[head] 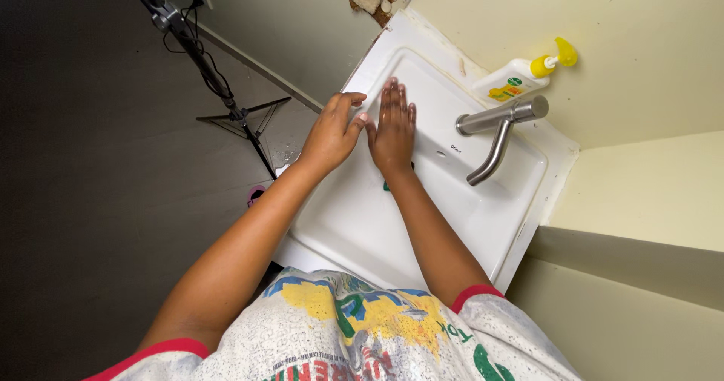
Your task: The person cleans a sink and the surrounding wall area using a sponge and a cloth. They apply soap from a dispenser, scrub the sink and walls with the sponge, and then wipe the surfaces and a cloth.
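Both my hands are over a white rectangular sink [483, 222]. My right hand [393, 130] lies flat with its fingers stretched out, palm down, above the basin. My left hand [332, 132] sits beside it, fingers curled, its fingertips touching the edge of the right hand. Neither hand holds anything that I can see. A small green thing [386, 186] shows just under my right wrist, mostly hidden. The metal tap [498, 128] stands to the right of my hands, its spout pointing down into the basin.
A white pump bottle with a yellow top [524, 75] lies on the sink's back rim against the cream wall. A black tripod with cables [207, 72] stands on the dark floor at left. A small pink object [255, 195] lies by the sink's edge.
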